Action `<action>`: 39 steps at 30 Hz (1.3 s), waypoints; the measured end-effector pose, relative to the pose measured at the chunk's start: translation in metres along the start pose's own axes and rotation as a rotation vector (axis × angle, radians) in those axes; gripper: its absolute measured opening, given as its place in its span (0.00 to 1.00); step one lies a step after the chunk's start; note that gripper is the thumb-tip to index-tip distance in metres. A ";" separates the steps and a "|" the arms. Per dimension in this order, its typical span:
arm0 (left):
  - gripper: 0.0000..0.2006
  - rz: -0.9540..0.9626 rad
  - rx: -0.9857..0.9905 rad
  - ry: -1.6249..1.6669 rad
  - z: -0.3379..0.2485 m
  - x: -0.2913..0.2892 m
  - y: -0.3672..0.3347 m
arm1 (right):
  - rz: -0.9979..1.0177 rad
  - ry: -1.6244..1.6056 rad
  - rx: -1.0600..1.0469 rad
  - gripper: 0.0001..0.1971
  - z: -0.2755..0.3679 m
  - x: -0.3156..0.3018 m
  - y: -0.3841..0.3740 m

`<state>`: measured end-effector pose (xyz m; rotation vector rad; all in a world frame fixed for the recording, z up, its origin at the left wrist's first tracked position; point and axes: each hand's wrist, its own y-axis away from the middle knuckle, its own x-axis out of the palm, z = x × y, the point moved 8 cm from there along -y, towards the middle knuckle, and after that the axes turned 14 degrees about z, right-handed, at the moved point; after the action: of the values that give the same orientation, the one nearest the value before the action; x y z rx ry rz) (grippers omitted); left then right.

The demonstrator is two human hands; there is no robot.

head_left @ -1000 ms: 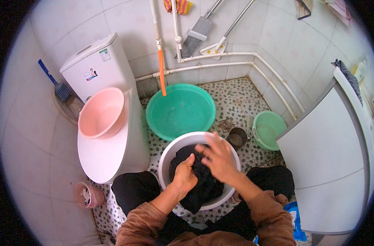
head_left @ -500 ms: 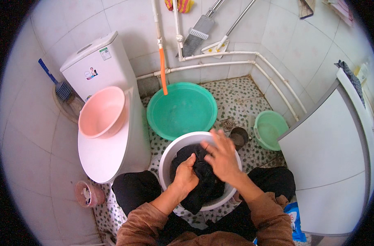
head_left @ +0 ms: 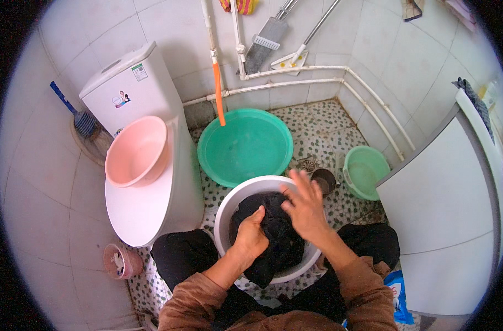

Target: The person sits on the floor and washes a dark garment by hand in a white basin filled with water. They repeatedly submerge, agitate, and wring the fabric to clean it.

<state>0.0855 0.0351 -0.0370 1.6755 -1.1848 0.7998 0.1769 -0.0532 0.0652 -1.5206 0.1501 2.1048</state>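
Note:
Between my knees stands a white basin (head_left: 223, 223) with a wet-looking black cloth garment (head_left: 278, 243) bunched inside, part of it lying over the near rim. My left hand (head_left: 251, 236) is closed on the garment near the middle of the basin, thumb on top. Over the basin's right side, my right hand (head_left: 308, 208) is raised off the cloth with its fingers spread and nothing in them. Its fingertips reach past the far right rim. The lower part of the garment is hidden inside the basin.
Beyond the basin sits a large green tub (head_left: 246, 146) below an orange hose (head_left: 218, 96). A pink basin (head_left: 138, 151) rests on the closed toilet lid (head_left: 135, 212) at left. At right are a dark cup (head_left: 323, 181), a pale green bucket (head_left: 366, 172) and a white curved panel (head_left: 442, 220).
My right hand has shifted slightly to the right and away from the cloth, fingers still spread. The left hand keeps its hold on the garment.

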 end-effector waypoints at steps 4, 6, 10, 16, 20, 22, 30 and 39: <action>0.17 0.019 0.004 0.023 -0.005 0.001 0.000 | -0.030 -0.108 -0.045 0.28 -0.003 -0.007 0.003; 0.18 -0.024 0.012 0.014 -0.005 -0.006 0.000 | 0.046 -0.268 -0.270 0.30 0.032 0.008 0.020; 0.17 0.320 -0.008 -0.018 -0.009 0.015 0.005 | 0.198 -0.150 -0.347 0.33 0.070 0.038 0.032; 0.18 0.040 -0.041 0.050 0.001 -0.001 0.001 | -0.077 -0.065 0.094 0.24 -0.021 0.004 -0.001; 0.18 -0.031 -0.005 0.027 -0.005 0.001 0.004 | -0.058 -0.322 -0.140 0.28 0.008 0.003 0.012; 0.20 -0.097 -0.020 -0.031 -0.005 -0.008 0.006 | 0.013 -0.191 -0.394 0.31 0.056 0.007 0.028; 0.17 0.033 -0.011 0.058 0.000 -0.001 0.002 | 0.022 -0.012 -0.011 0.25 -0.010 0.013 -0.001; 0.19 0.282 -0.001 -0.089 -0.007 0.010 0.005 | 0.221 -0.101 -0.414 0.34 0.068 0.046 0.036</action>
<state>0.0841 0.0376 -0.0236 1.5762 -1.5056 0.9022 0.0918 -0.0416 0.0404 -1.6844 -0.1737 2.4991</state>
